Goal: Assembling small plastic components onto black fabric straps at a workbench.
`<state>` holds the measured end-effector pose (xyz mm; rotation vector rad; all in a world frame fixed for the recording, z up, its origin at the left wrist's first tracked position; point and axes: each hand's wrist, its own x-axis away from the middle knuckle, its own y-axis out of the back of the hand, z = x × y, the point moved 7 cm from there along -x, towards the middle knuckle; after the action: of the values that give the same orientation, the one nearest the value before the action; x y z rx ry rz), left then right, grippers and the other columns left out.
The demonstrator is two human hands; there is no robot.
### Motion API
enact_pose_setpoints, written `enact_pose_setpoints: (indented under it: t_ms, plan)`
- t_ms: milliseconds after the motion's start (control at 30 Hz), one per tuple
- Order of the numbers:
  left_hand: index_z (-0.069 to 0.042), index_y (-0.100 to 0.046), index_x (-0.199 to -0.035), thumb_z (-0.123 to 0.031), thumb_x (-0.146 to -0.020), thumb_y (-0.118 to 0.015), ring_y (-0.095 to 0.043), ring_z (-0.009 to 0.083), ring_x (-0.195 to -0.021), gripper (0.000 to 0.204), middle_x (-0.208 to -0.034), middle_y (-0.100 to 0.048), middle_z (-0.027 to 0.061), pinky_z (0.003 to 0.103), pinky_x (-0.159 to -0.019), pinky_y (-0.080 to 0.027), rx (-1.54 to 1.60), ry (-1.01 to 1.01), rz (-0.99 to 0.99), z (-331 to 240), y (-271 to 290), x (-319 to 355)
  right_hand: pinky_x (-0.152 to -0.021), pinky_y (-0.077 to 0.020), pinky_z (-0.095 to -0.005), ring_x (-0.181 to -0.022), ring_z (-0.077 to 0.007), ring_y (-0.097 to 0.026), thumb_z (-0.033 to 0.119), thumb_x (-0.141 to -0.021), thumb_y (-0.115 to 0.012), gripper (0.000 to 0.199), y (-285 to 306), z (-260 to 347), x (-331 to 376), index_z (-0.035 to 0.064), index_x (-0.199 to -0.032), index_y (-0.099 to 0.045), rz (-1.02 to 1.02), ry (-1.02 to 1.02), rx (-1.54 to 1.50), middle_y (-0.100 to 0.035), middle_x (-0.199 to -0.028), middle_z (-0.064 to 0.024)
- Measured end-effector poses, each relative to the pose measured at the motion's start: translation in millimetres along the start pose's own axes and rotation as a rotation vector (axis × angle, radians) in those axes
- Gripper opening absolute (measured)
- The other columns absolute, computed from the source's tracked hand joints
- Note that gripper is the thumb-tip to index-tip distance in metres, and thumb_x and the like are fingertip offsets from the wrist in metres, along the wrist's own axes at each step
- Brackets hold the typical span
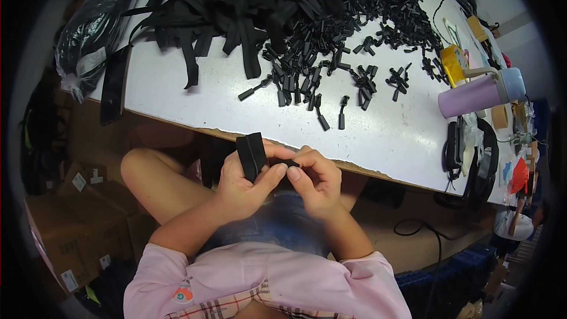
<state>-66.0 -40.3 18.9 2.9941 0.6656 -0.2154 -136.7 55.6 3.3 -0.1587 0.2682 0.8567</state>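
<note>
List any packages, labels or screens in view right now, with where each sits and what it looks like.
Black plastic bag: far left end of the table, bulging, glossy, with a white label.
Cardboard boxes: floor at lower left, brown, with small white stickers.
Yellow packet: table's right side, behind the lilac bottle.
No screen visible.

White table, bearing a heap of black straps, scattered black zipper pulls, a lilac bottle.
</note>
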Motion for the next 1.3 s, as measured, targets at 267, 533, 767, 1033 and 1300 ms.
enact_pose_setpoints:
  t_ms: [267,533,767,1033,1300]
  plan:
    - [-0.001,-0.056,-0.090,-0.005,-0.076,-0.057,-0.049,0.0073,-0.062,0.015,-0.076,-0.052,0.0036,0.021,-0.055,-0.040,0.234,0.189,0.044,1.7,3.5,-1.5,-0.047,-0.0327,-0.0192,-0.053,-0.0098,-0.041,0.002,-0.076,-0.054,0.005,-0.5,9.3,-2.0,-0.0014,-0.079,-0.052,-0.022,0.118,-0.008,-0.050,-0.069,-0.0049]
    - [-0.002,-0.052,-0.081,-0.012,-0.079,-0.056,-0.045,0.0074,-0.067,0.011,-0.076,-0.049,0.0013,0.019,-0.059,-0.037,0.172,0.087,-0.016,0.8,5.1,5.7,-0.042,-0.0285,-0.0158,-0.047,-0.0024,-0.038,0.004,-0.070,-0.062,0.010,-5.0,9.3,-13.9,0.0003,-0.076,-0.055,0.111,-0.268,-0.150,-0.050,-0.063,-0.0018]
    - [-0.002,-0.046,-0.084,-0.022,-0.085,-0.047,-0.033,0.0016,-0.048,0.020,-0.069,-0.044,0.0015,0.015,-0.040,-0.027,0.345,0.123,-0.100,12.5,19.7,0.0,-0.040,-0.0372,-0.0240,-0.043,-0.0122,-0.047,0.009,-0.070,-0.063,0.013,-35.3,-1.6,3.2,0.0005,-0.077,-0.056,0.392,-0.166,0.382,-0.050,-0.057,-0.0050]
    - [0.001,-0.048,-0.087,-0.023,-0.088,-0.039,-0.034,0.0047,-0.042,0.026,-0.060,-0.045,0.0038,0.017,-0.038,-0.032,0.330,0.055,-0.516,17.7,114.4,-4.7,-0.041,-0.0408,-0.0273,-0.046,-0.0178,-0.051,0.014,-0.069,-0.064,0.021,-39.9,28.0,-18.5,0.0025,-0.084,-0.056,0.290,0.003,0.720,-0.053,-0.062,-0.0074]
    - [0.000,-0.047,-0.088,-0.024,-0.088,-0.039,-0.037,0.0066,-0.048,0.025,-0.059,-0.042,0.0029,0.018,-0.038,-0.032,0.469,-0.032,-0.674,5.7,161.8,5.7,-0.069,-0.0409,-0.0341,-0.082,-0.0295,-0.050,0.043,-0.065,-0.063,0.076,-134.2,42.8,-140.2,-0.0094,-0.114,-0.037,0.279,0.339,1.058,-0.055,-0.088,-0.0180]
